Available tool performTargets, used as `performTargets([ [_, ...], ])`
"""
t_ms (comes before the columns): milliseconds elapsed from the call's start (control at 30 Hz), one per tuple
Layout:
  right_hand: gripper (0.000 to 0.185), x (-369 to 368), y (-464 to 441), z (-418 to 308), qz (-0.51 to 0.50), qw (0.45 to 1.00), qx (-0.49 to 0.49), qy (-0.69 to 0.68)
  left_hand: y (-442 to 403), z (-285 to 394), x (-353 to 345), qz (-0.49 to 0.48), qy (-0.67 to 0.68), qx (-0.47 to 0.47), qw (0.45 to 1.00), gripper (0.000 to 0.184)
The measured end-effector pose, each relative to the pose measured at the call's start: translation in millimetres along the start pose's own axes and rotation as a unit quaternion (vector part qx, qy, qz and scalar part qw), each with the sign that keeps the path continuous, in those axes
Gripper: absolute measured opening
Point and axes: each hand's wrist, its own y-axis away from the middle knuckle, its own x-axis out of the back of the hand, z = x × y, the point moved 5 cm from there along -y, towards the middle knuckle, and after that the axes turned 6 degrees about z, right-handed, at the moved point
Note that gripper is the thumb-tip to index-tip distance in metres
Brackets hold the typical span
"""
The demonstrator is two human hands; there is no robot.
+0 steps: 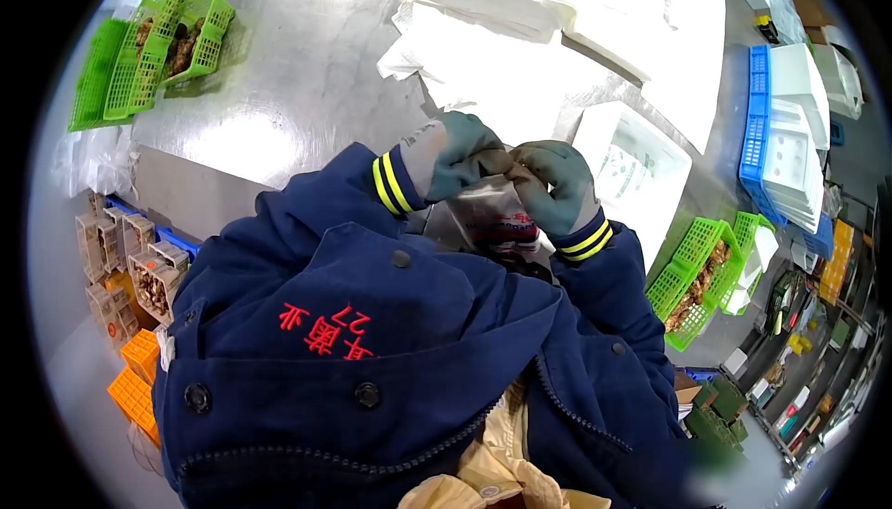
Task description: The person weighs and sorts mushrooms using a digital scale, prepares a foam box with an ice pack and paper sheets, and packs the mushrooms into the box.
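Note:
My left hand (462, 153), in a grey-green work glove, is closed on the top edge of a clear plastic bag (494, 214) with red printing. My right hand (556, 188), gloved alike, pinches the same edge just beside it, and the two hands nearly touch. The bag hangs in front of my jacket below both hands, and its lower part is partly hidden by the sleeves. What it contains, if anything, I cannot make out. A white foam box (604, 195) stands on the metal table (279, 63) close to my right hand.
White sheets (483, 53) lie stacked beyond my hands. Green baskets (137, 67) with brown pieces stand at the far left, and another green basket (695, 277) at the right. Blue crates (755, 118) with white foam trays are farther right. Orange crates (135, 402) sit low at left.

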Motion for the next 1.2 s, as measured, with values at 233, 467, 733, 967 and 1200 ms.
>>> performTargets([
  [233,0.014,-8.0,-8.3,-7.0,-0.04,0.995,0.047,0.085,3.0,0.2,-3.7,-0.106,-0.106,-0.101,0.984,0.025],
  [467,0.016,-11.2,-11.4,-7.5,-0.077,0.968,-0.145,-0.192,8.0,33.5,0.6,0.01,-0.193,-0.269,0.943,0.026],
  [733,0.023,-19.6,8.2,34.2,0.222,0.866,-0.304,-0.328,4.2,30.9,9.8,0.159,-0.229,-0.369,0.887,0.043],
  [967,0.011,-31.0,28.8,40.6,0.076,0.991,-0.109,-0.002,-9.8,-42.6,40.8,0.26,0.065,-0.098,0.958,0.017],
  [1200,0.033,-17.1,22.8,38.5,0.071,0.977,-0.197,-0.03,-2.5,-54.9,35.7,0.314,0.171,-0.017,0.934,0.015],
])
